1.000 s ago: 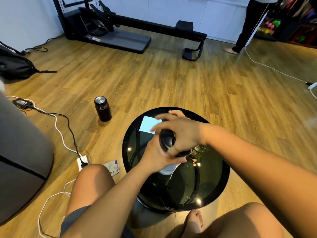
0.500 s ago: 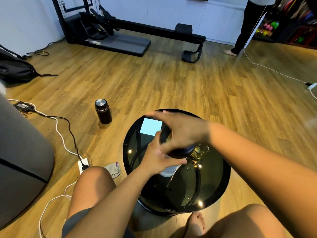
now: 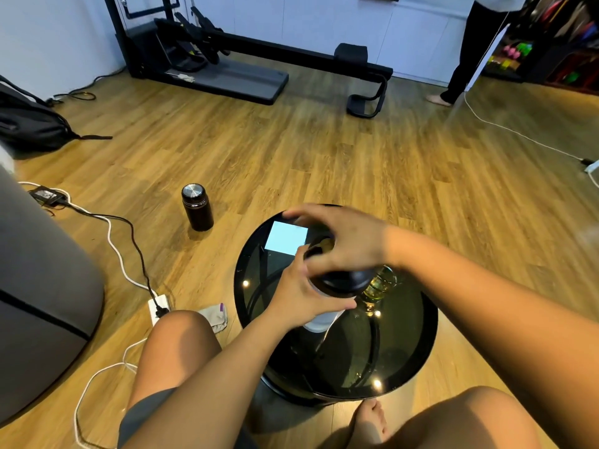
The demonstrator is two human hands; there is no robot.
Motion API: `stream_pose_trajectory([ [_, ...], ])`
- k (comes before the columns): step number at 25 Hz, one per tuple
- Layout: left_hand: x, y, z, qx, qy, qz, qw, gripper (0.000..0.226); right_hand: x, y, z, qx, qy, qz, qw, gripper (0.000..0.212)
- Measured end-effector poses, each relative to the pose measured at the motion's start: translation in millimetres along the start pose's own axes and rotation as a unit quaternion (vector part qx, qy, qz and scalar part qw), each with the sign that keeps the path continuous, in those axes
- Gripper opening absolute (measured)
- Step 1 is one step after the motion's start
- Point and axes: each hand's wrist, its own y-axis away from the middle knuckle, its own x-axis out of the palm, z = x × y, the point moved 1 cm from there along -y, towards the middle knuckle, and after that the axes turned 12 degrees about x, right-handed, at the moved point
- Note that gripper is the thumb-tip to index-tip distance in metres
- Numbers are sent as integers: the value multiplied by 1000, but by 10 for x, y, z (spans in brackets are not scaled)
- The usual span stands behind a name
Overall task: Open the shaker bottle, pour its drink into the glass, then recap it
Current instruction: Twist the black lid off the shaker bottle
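Note:
The shaker bottle stands upright on the round black glass table; only its pale lower body shows. My left hand wraps around its body. My right hand sits on top with fingers around the black cap. Whether the cap is loose I cannot tell. Just right of the bottle, the glass holds a yellowish drink and is partly hidden by my right wrist.
A light blue card lies on the table's far side. A dark flask stands on the wooden floor to the left, near cables and a power strip. My knees flank the table. A person stands far back right.
My right hand has turned on the cap, its fingers swinging further left over the bottle. The left hand keeps its hold on the body. The bottle stays in place.

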Motion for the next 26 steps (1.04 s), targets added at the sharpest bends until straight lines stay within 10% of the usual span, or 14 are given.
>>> stream_pose_trajectory([
  [4,-32,16,-16,-13,-6,6,1000,89,94,-54,-72,223,254,-34,940,85],
  [10,-36,19,-46,2,4,-4,1000,100,38,-10,-112,67,108,78,989,86],
  [16,-18,24,0,-13,4,8,1000,92,83,-25,-26,263,219,-11,940,90],
  [18,-20,17,-7,-7,6,4,1000,97,111,-31,31,199,221,-11,955,74],
  [22,-26,16,-5,1,0,4,1000,97,-63,48,-48,127,108,141,976,136],
  [26,-10,9,24,-12,-3,-4,1000,101,-23,-8,-30,194,169,-7,966,111],
])
